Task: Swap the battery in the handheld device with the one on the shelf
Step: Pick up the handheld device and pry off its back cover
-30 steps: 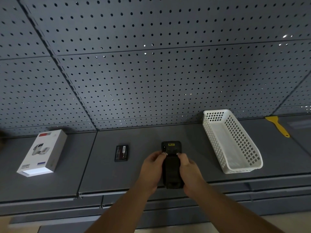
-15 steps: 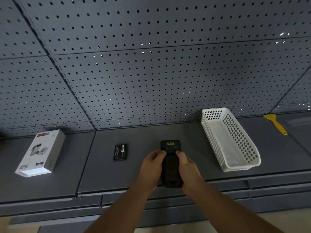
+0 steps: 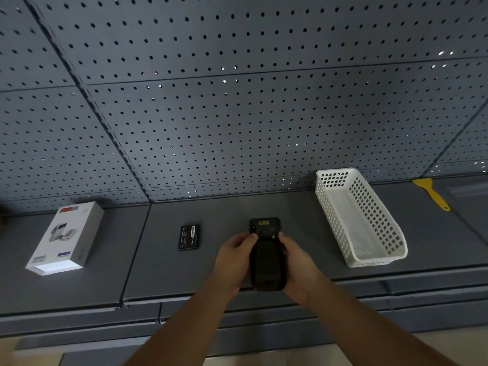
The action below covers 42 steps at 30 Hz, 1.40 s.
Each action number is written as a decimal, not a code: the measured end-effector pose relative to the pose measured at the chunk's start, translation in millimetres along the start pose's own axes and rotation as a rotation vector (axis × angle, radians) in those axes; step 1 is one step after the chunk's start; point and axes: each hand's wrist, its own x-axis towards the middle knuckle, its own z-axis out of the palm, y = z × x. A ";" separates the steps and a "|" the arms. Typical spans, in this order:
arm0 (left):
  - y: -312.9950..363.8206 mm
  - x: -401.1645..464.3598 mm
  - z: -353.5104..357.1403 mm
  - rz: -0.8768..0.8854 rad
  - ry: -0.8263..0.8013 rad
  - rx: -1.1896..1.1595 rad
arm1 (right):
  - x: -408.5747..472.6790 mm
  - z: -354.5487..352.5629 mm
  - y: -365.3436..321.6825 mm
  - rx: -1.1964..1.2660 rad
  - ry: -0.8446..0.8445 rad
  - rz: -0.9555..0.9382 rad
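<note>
Handheld device (image 3: 266, 249) lengthwise toward pegboard (image 3: 237, 114)

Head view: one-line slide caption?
Both hands grip the device over the shelf; spare battery lies left.

Both bare forearms are being extended forward, converging. The left hand (image 3: 235, 260) and right hand (image 3: 298, 265) are being curled inward facing each other, thumbs being pressed forward at the fingertips' level.
</note>
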 end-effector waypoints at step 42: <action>33.3 -8.1 -12.0 0.645 -0.341 1.029 | 8.9 -27.1 2.8 0.226 -0.182 0.081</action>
